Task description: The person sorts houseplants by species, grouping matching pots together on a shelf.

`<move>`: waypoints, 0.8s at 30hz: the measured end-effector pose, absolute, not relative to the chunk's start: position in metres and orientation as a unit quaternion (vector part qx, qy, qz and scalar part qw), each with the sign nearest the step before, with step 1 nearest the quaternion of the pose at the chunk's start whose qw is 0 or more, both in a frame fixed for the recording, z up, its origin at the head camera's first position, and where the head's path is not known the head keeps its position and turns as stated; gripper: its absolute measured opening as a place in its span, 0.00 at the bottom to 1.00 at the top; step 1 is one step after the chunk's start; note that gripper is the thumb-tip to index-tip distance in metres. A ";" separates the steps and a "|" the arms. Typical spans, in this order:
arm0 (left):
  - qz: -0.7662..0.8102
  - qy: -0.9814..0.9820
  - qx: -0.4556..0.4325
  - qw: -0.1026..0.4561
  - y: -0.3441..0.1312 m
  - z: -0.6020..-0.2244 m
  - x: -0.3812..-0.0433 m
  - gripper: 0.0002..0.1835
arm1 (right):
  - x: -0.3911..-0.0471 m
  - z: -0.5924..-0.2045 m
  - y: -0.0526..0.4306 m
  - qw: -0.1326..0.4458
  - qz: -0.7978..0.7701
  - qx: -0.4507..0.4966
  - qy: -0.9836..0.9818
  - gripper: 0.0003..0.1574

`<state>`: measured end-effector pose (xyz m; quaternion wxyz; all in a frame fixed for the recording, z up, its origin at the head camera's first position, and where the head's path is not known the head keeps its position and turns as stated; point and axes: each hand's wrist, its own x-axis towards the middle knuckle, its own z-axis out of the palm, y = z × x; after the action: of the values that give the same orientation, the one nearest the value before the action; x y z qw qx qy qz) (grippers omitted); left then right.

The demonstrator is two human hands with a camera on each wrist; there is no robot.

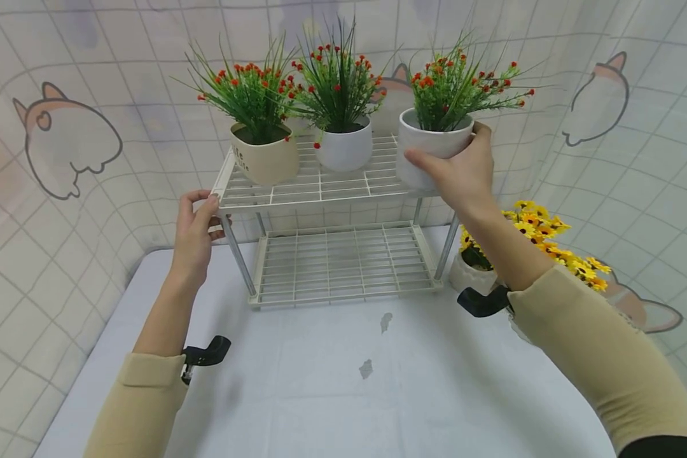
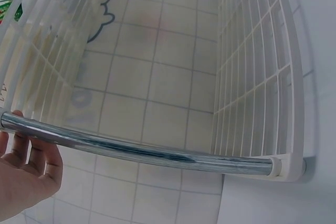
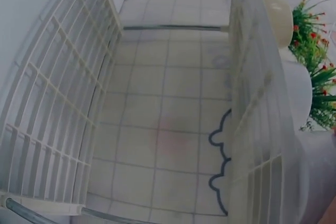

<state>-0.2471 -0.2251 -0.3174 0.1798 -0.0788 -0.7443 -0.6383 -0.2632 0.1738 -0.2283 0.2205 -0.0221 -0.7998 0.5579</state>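
Head view: right hand (image 1: 468,172) grips the rightmost white pot (image 1: 430,142) at the rack's (image 1: 320,203) right end, left hand (image 1: 194,224) the rack's near-left corner.

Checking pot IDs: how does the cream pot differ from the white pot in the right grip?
Cream pot shows dark lettering; white pot shows none in view. Cream pot is untouched; white pot is held in the right grip. Both contain red-flowered greenery.

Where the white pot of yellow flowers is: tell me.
In the head view, the white pot of yellow flowers stands right of the white wire shelf, partly behind the right forearm.
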 end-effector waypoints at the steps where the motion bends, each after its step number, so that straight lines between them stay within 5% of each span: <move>1: -0.637 -0.745 -0.078 0.180 -0.225 -0.317 -0.247 0.19 | -0.265 -0.229 0.174 0.222 0.552 -0.024 -0.803 0.70; 24: -0.639 -0.742 -0.079 0.185 -0.224 -0.318 -0.248 0.18 | -0.294 -0.224 0.164 0.221 0.498 -0.048 -0.837 0.69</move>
<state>-0.2477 -0.2241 -0.3180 0.1851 -0.0794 -0.7425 -0.6389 -0.2945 0.1638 -0.2239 0.2214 -0.0484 -0.8368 0.4984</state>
